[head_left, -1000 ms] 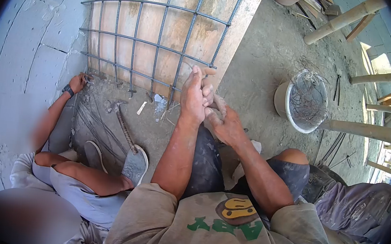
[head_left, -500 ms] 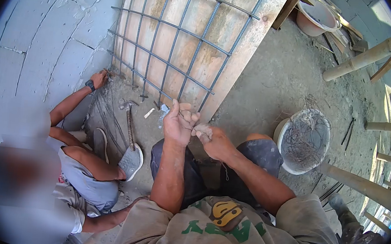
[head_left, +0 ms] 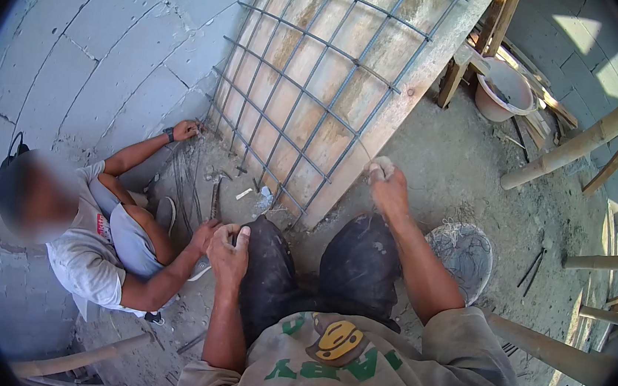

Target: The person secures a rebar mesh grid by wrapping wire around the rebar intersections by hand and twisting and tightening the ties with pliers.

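Observation:
Over my knee, to the left, my left hand [head_left: 228,252] is closed, thumb against fingers; what it holds, if anything, is too small to name. My right hand [head_left: 386,183] is raised near the edge of the wooden board [head_left: 410,92], its fingers pinched on a thin wire [head_left: 364,148] that sticks up from the fingertips. Beyond both hands, the grid of steel bars [head_left: 305,88] lies over the board. A bucket of tangled wire [head_left: 460,260] stands below my right forearm.
A co-worker [head_left: 96,239] sits at the left, one hand near the block wall [head_left: 98,61]. A hammer [head_left: 216,191] lies on the floor. A basin [head_left: 504,93] stands at the upper right, and bamboo poles [head_left: 582,141] lean at the right. Pliers [head_left: 532,267] lie beyond the bucket.
My hands, together earlier, are now wide apart, the left lower and the right raised toward the board. The view has shifted, showing more of the co-worker and the basin.

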The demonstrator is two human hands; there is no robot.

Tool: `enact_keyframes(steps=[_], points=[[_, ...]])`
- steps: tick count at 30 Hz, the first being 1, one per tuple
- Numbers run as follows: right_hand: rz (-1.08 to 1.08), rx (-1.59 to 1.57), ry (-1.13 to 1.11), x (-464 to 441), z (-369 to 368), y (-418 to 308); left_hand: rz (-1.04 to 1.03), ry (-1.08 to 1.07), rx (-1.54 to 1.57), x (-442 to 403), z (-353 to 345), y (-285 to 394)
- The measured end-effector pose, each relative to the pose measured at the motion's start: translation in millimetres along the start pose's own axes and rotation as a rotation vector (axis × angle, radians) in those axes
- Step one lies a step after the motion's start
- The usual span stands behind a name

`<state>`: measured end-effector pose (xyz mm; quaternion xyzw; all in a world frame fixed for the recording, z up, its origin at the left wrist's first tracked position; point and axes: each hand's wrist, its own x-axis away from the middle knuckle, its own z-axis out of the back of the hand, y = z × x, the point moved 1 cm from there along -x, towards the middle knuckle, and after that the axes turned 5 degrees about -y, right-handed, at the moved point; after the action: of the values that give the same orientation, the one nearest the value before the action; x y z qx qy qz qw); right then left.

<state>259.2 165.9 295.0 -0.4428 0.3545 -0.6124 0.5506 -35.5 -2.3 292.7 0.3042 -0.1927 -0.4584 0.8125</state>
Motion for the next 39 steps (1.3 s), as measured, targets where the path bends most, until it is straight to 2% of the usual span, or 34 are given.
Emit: enact_keyframes(steps=[2, 3, 6, 7, 9, 10, 13, 16, 18, 24, 26, 29, 33, 36, 39], points=[[0.169, 0.086, 0.210, -40.6, 18.2, -3.9, -0.066, 0.055, -0.240, 37.3, 10.4, 0.3], [0.174, 0.149, 0.232, -61.6, 26.1, -8.4, -0.108, 0.082, -0.359, 52.0, 11.1, -0.1], [0.239, 0.235, 0.248, -95.8, 37.8, -15.4, -0.159, 0.153, -0.345, 92.0, -1.3, -12.1], [0.263, 0.247, 0.242, -96.9, 38.1, -13.0, -0.074, 0.096, -0.320, 92.0, -1.9, -12.8], [0.104, -0.007, 0.069, -73.7, 39.3, -16.6, 0.131, -0.034, -0.291, 93.3, 3.1, -11.9], [0.015, -0.138, -0.030, -58.9, 35.2, -16.0, 0.078, -0.036, -0.246, 91.2, 5.5, -10.3], [-0.250, -0.385, -0.279, -21.4, 30.4, 5.1, 0.129, -0.219, -0.176, 86.3, 24.2, -9.8], [-0.378, -0.445, -0.388, 17.9, 23.2, 22.7, 0.338, -0.477, 0.132, 90.7, 53.7, -14.8], [-0.427, -0.406, -0.429, 28.6, 21.1, 40.6, 0.350, -0.504, 0.135, 95.6, 66.3, -9.6], [-0.318, -0.281, -0.218, 20.0, 21.7, 44.7, 0.260, -0.528, -0.062, 98.0, 59.3, 1.5], [0.024, 0.036, 0.035, -3.7, 18.2, 52.7, 0.216, -0.453, -0.126, 98.2, 48.5, 0.1], [0.131, 0.124, 0.196, -35.1, 41.3, -1.2, 0.117, -0.324, -0.309, 98.6, 43.9, 2.0], [0.341, 0.418, 0.370, -110.4, 59.8, -29.0, 0.162, -0.284, -0.314, 97.1, 51.4, -3.7], [0.409, 0.588, 0.350, -159.3, 62.4, -40.4, 0.159, -0.302, -0.338, 99.1, 59.1, -0.5], [0.261, 0.757, 0.199, -181.1, 69.9, -48.7, 0.158, -0.283, -0.333, 103.8, 57.1, -15.3]])
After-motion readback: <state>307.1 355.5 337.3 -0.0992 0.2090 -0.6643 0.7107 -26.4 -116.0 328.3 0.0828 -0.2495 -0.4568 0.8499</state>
